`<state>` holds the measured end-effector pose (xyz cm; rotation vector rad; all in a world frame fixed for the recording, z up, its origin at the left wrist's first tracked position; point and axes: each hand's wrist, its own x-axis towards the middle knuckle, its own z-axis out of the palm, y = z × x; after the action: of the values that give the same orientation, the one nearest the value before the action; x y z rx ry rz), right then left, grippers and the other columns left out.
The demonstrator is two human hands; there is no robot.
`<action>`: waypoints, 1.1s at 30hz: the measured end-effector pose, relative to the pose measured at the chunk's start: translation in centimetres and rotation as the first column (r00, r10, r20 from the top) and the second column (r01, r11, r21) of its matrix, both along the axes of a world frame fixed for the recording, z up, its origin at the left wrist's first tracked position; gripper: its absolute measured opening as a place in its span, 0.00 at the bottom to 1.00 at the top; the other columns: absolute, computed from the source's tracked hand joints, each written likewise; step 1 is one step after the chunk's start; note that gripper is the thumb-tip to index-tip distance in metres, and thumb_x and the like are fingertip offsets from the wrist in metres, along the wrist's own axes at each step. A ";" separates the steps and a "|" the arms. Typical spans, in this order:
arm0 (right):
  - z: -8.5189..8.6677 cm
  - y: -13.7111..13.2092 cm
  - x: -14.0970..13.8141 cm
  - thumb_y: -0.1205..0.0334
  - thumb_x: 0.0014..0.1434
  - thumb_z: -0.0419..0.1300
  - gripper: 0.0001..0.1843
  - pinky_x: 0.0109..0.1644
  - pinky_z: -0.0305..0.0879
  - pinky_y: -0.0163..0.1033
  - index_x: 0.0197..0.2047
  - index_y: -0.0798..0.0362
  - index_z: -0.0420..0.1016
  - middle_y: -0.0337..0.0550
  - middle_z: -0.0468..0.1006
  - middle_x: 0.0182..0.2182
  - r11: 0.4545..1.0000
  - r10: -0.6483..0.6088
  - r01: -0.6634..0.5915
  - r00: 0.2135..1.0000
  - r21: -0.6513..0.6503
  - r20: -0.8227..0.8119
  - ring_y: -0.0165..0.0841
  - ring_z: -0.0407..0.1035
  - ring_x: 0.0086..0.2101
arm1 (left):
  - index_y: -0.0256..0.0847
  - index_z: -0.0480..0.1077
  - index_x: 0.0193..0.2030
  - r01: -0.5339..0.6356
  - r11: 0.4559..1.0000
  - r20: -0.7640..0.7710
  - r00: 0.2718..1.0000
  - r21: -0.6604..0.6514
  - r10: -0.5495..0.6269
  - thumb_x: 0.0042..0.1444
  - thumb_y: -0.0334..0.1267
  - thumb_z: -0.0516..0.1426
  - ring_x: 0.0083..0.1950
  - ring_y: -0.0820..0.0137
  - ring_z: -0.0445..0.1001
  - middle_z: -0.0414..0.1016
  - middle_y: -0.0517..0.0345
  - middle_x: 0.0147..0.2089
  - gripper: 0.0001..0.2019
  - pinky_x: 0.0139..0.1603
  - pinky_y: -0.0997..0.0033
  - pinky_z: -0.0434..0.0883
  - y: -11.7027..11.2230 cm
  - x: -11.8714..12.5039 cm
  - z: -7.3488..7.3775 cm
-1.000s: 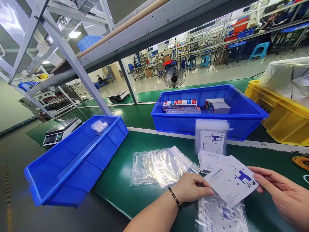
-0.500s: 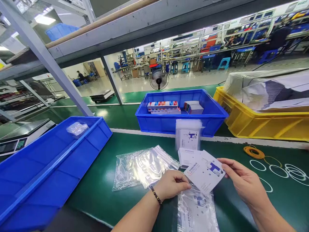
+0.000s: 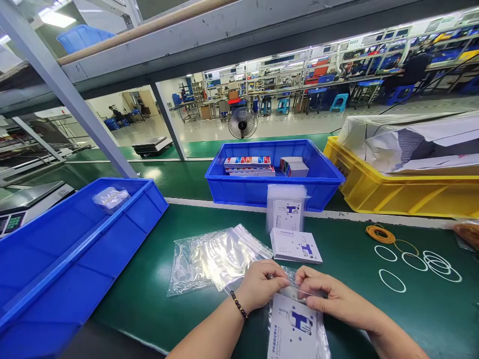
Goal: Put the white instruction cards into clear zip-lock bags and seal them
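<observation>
My left hand [image 3: 264, 284] pinches the upper left edge of a clear plastic bag [image 3: 325, 331]. Opposite it, my right hand [image 3: 325, 294] grips the same bag's upper right edge, thumb and fingers closed on the film. Inside the bag lies a white printed card [image 3: 294, 324] with a purple picture. Just beyond my hands is a stack of similar cards [image 3: 296, 246]. Behind that stack, bagged cards [image 3: 287, 209] lean upright against a blue bin [image 3: 275, 187]. Flat clear bags [image 3: 220, 254] are spread on the green table, left of the stack.
A long blue bin [image 3: 86, 249] with a wrapped bundle [image 3: 111, 199] stands at left, near a scale [image 3: 33, 204]. To the right are a yellow crate [image 3: 407, 192], orange rubber bands [image 3: 379, 234] and white rings [image 3: 392, 280]. A shelf beam [image 3: 224, 37] crosses overhead.
The card in my right hand has left it, and a card now lies in the bag. My right hand has moved left and down onto the bag's edge. The view has shifted slightly.
</observation>
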<state>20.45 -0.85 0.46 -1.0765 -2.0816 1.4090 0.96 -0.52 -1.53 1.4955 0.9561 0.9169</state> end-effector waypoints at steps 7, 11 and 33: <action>-0.6 -0.3 0.0 0.49 0.52 0.55 0.14 0.34 0.61 0.38 0.28 0.52 0.72 0.38 0.68 0.27 0.987 -0.137 0.134 0.990 -0.083 -0.026 0.32 0.64 0.29 | 0.36 0.69 0.36 0.011 0.940 0.128 0.991 -0.342 0.035 0.36 0.40 0.63 0.26 0.74 0.69 0.71 0.57 0.32 0.18 0.28 0.73 0.66 -0.1 0.4 -0.3; -0.9 -0.5 -0.1 0.49 0.49 0.57 0.19 0.32 0.63 0.38 0.42 0.50 0.68 0.37 0.69 0.27 0.944 -0.260 0.232 0.961 -0.233 -0.097 0.34 0.66 0.29 | 0.35 0.66 0.22 -0.018 0.930 0.066 0.997 -0.368 0.046 0.39 0.42 0.60 0.22 0.76 0.64 0.66 0.62 0.20 0.11 0.24 0.76 0.63 -0.1 0.4 -0.1; -0.7 -1.2 -2.7 0.55 0.58 0.48 0.16 0.28 0.61 0.35 0.22 0.51 0.62 0.38 0.66 0.23 0.922 -0.274 0.255 0.961 0.293 0.025 0.31 0.62 0.25 | 0.36 0.69 0.23 0.006 0.992 -0.118 0.993 -0.128 -0.021 0.44 0.37 0.55 0.27 0.73 0.65 0.70 0.60 0.23 0.06 0.30 0.75 0.63 -0.2 0.3 -0.1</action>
<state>17.73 -2.06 -0.24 -1.2376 -2.0148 0.9205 1.24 -0.72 -1.64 1.4587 1.0701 0.7497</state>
